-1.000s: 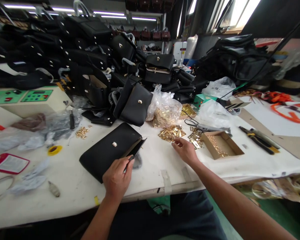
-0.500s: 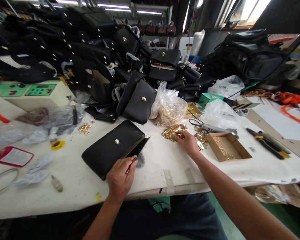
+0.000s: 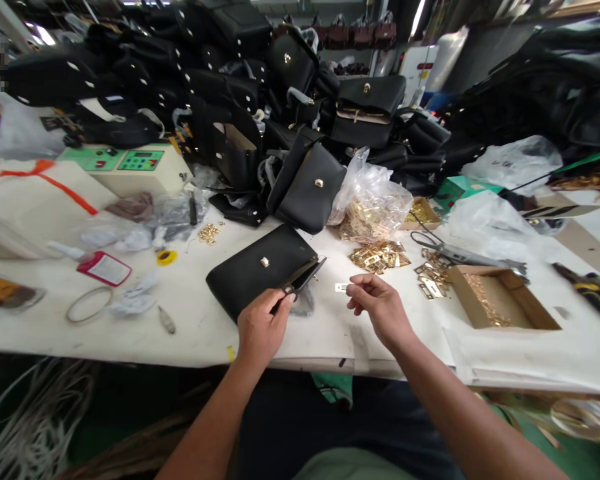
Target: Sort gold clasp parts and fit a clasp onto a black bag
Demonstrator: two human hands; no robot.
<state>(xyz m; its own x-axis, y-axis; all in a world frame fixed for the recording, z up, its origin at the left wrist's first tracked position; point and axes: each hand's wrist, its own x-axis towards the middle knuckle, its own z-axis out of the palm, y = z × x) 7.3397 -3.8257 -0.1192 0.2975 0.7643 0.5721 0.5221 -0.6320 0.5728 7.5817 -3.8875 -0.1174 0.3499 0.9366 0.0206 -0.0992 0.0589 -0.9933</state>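
Note:
A black handbag (image 3: 250,273) with a small metal clasp lies on the white table in front of me. My left hand (image 3: 263,327) pinches the edge of its flap, which is lifted a little at the right side. Between the thumb and fingers of my right hand (image 3: 377,303) is a small flat metal plate (image 3: 341,288) with a slot in it, held above the table to the right of the bag. Just beyond that hand lies a pile of gold metal plates (image 3: 380,257).
A cardboard box (image 3: 535,307) with small gold parts stands at right, near loose metal plates (image 3: 433,283) and pliers (image 3: 590,290). Behind are a plastic bag of plates (image 3: 367,213) and heaped black bags (image 3: 220,100). At left are a bottle (image 3: 104,268) and yellow tape (image 3: 167,257).
My right hand has come away from the pile of gold plates toward the handbag, now with one plate in its fingers. My left hand still grips the flap. The camera view has shifted.

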